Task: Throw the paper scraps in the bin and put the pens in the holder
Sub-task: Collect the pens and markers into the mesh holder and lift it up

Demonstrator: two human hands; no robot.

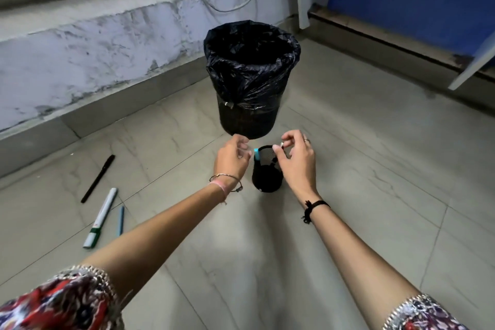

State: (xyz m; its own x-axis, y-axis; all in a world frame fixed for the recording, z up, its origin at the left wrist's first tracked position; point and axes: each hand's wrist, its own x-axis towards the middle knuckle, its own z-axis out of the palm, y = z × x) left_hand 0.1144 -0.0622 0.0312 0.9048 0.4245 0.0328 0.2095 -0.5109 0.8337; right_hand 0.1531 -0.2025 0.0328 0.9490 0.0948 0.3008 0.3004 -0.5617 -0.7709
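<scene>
Hands first: we count two, both held over the small black mesh holder (267,174) on the floor (375,169). Our right hand (296,161) pinches the top of one thin pen (278,151) between thumb and finger, so that grip is closed on the pen, and the pen's lower end dips inside the holder. Our left hand (232,159) is loose with curled fingers just left of that grip; it holds nothing that we can see. One light blue pen (256,155) already stands in the holder, between the two hands.

Far to the left of the grip, three more pens lie on the floor: one black pen (98,178), one fat white marker (101,218) with a green band, and one thin blue pen (121,220). The marker has small print on it, but it is too tiny to read.

One black bin (250,80) with a black bag stands just beyond the grip, behind the holder. We see one tiny white scrap (71,153) by the wall, far left of the grip.
</scene>
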